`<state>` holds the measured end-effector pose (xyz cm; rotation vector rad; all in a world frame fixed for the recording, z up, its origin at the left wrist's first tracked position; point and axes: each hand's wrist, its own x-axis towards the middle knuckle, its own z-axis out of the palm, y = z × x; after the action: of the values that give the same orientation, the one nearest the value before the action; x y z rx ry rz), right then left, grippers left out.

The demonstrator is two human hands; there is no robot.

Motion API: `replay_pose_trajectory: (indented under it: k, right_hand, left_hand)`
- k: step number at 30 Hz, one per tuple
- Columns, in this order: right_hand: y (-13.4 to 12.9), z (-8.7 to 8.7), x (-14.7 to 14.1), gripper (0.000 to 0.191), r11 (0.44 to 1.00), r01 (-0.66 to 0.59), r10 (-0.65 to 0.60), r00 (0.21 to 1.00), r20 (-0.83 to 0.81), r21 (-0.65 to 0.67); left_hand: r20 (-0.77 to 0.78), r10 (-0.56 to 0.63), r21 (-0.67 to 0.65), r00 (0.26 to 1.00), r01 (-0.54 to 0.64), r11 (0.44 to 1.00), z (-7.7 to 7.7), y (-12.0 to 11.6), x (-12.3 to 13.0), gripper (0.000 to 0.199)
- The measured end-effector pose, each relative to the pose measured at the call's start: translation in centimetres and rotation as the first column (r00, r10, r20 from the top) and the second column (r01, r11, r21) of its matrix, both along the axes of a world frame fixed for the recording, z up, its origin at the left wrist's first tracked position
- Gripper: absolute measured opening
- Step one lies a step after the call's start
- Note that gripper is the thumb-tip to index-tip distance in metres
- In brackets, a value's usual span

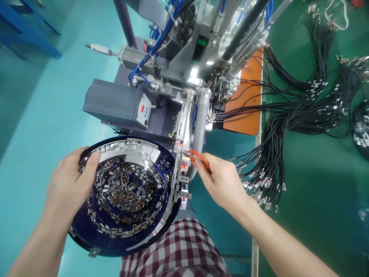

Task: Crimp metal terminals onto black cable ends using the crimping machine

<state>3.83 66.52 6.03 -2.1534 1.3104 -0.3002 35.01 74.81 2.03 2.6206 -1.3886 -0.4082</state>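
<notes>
My left hand [73,175] grips the left rim of a dark blue feeder bowl [79,231], thumb inside and fingers over the edge. Many small metal clips [123,188] lie heaped in the bowl's middle and along its spiral track. In my right hand [221,179] is a pair of small orange-handled pliers [201,157]. Their tip points left at the metal feed rail [181,130], just above a small sensor box [185,165] with red digits. Whether the tip touches the rail I cannot tell.
A machine [184,50] with blue air hoses stands behind the rail. Left of it sits a grey control box [115,102]. A ribbed grey hose [201,119] runs beside the rail. Bundles of black cables [276,134] lie on the green table [317,184] at right.
</notes>
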Motion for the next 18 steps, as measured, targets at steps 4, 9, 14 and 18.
replay_pose_trajectory:
  k: [4, 9, 14, 18]
  right_hand:
    - [-0.19, 0.55, 0.06, 0.020, 1.000, -0.016, 0.017, 1.000, -0.027, 0.019]
    - [-0.70, 0.74, 0.07, 0.020, 1.000, -0.023, 0.023, 0.999, -0.026, 0.014]
    - [-0.53, 0.88, -0.28, 0.019, 1.000, -0.004, 0.005, 0.999, -0.032, 0.008]
    - [0.05, 0.88, -0.60, 0.020, 1.000, 0.003, -0.003, 1.000, -0.011, 0.016]
  left_hand:
    - [0.011, -0.006, 0.004, 1.000, 0.006, 1.000, 0.16, -0.16, -0.32, 0.060]
    - [0.003, 0.002, 0.008, 1.000, -0.002, 1.000, 0.20, -0.09, -0.44, 0.060]
    - [0.003, 0.015, 0.014, 1.000, -0.015, 1.000, 0.13, -0.05, -0.25, 0.060]
    - [-0.012, 0.018, 0.003, 1.000, -0.018, 1.000, 0.21, -0.19, -0.31, 0.057]
